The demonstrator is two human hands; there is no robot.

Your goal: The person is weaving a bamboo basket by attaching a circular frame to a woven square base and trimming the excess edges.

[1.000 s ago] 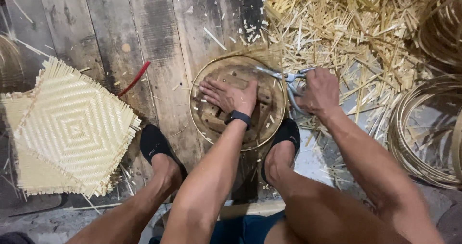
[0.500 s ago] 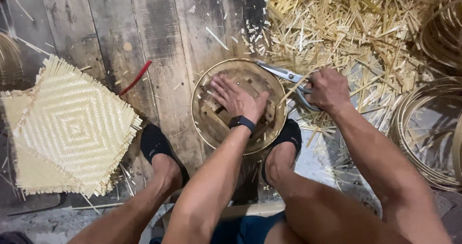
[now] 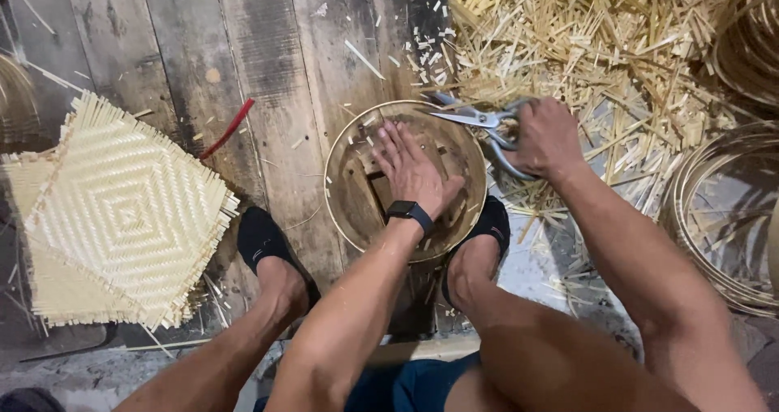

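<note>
A round bamboo-rimmed frame (image 3: 347, 209) lies flat on the dark wooden floor between my feet. My left hand (image 3: 411, 171), with a black watch at the wrist, presses palm down inside it on wooden pieces. My right hand (image 3: 545, 138) grips the handles of metal shears (image 3: 466, 116), whose blades lie open at the frame's upper right rim. The inside of the frame is partly hidden under my hand.
Square woven bamboo mats (image 3: 122, 213) are stacked at the left. A heap of cut bamboo slivers (image 3: 592, 47) covers the upper right. Coiled bamboo hoops (image 3: 722, 217) lie at the right edge. A red strip (image 3: 229, 128) rests on the planks.
My right hand has brought the shears up along the rim, and their blades have opened. My left hand stays pressed inside the frame, shifted slightly.
</note>
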